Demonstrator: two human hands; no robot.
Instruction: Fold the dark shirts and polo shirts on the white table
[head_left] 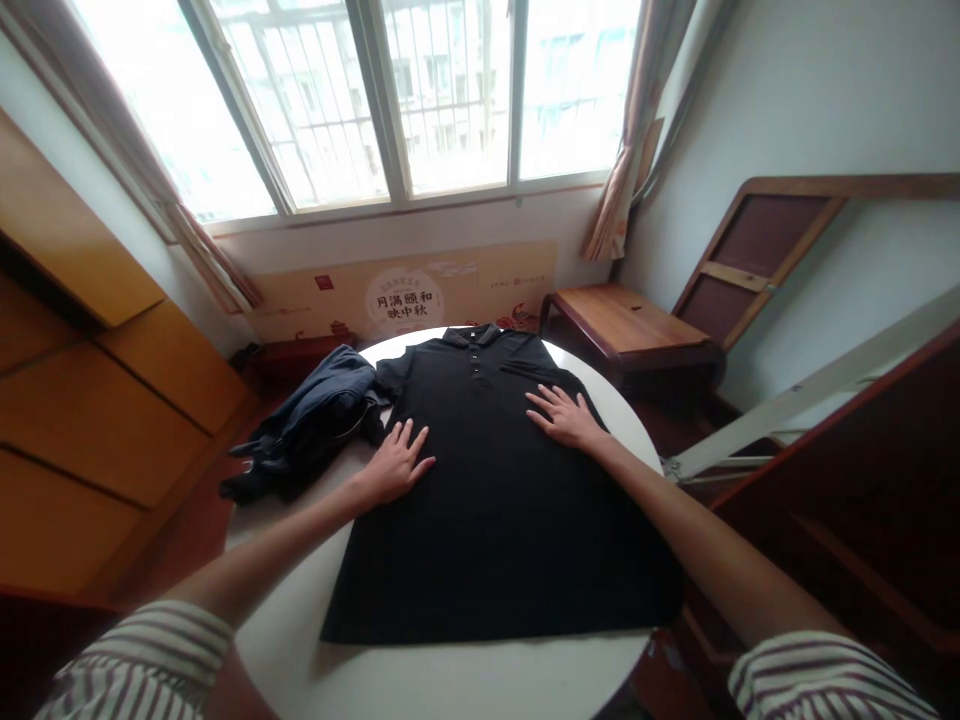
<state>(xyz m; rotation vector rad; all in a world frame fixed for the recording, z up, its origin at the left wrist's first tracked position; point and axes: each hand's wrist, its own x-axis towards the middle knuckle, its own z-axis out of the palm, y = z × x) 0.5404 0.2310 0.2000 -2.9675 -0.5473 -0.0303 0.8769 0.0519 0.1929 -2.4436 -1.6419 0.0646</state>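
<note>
A black polo shirt (pixel 495 530) lies spread out, front side up, on a round white table (pixel 292 620). Its collar points toward the window and its hem toward me. On the shirt's left side edge rests my left hand (pixel 395 464), flat with the fingers apart. My right hand (pixel 568 417) lies flat near the shirt's right side, just below the sleeve, fingers spread. Neither hand grips the cloth. Left of the shirt, a heap of dark clothes (pixel 315 410) touches its left sleeve and hangs over the table's edge.
A small wooden cabinet (pixel 630 320) stands behind the table at the right. Orange-brown cupboards (pixel 112 420) line the left. A printed banner (pixel 300 300) leans under the window. Close on the right are a pale metal bar (pixel 780 400) and a dark wooden panel (pixel 862 500).
</note>
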